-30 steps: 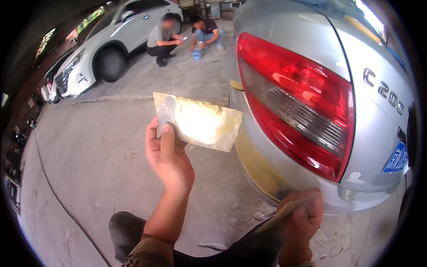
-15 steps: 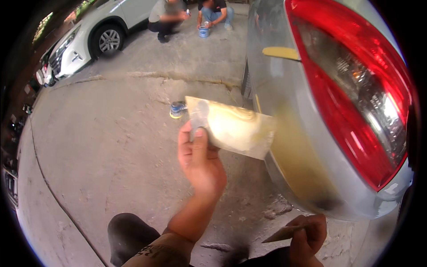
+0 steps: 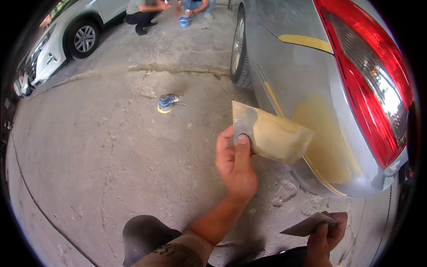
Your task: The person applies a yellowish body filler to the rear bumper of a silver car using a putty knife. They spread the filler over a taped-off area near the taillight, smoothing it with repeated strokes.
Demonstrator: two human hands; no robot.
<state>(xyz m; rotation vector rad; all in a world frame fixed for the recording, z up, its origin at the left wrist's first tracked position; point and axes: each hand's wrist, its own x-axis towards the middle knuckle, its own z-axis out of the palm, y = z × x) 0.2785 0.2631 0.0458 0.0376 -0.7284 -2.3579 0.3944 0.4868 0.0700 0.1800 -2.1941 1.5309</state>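
Note:
My left hand is closed on one end of a thin flat rectangular plate, its thumb lying on top. Yellowish putty coats most of the plate's face. The plate's far end overlaps the silver car's rear corner in view; whether they touch, I cannot tell. On that bumper is a broad patch of yellow filler, below the red tail light. Lower right, my right hand grips a thin grey scraper, held low and apart from the car.
A blue sander with a yellow-edged pad lies on the concrete floor. Yellow tape is on the car's side. Far back, two people crouch by a blue can, near a white car. My knee is at lower left.
My left hand and its coated plate have shifted right in view. The view has turned, so the sander and the people sit further left. Both hands keep their holds.

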